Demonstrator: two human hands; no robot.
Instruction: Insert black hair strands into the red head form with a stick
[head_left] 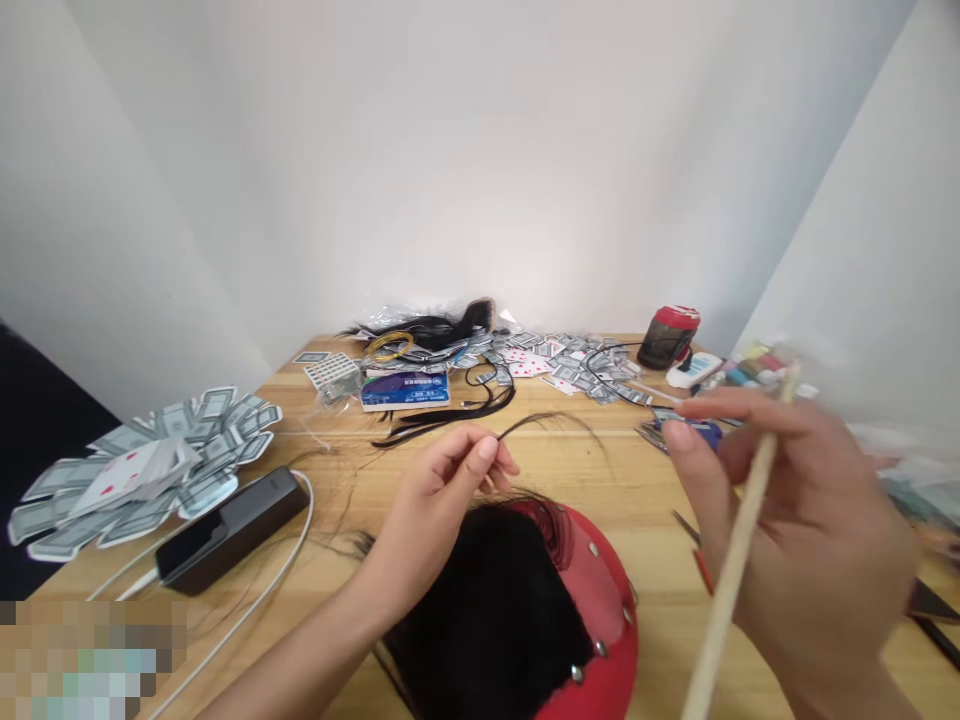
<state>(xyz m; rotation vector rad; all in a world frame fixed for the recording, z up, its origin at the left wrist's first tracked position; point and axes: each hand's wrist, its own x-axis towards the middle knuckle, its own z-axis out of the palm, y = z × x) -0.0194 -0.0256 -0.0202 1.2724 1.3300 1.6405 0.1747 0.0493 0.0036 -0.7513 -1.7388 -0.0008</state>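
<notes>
The left hand [442,490] pinches a thin black strand of hair [551,420] between thumb and fingertips; the strand's long axis arcs up and to the right from the pinch, above the red dome-shaped wig block [600,580] with its black hair piece [495,610]. The right hand [795,530], blurred and a little nearer the camera, has its fingers closed around a long pale wooden stick [731,570] that slants from lower left to upper right. The strand's free end points towards this hand, close by but apart.
</notes>
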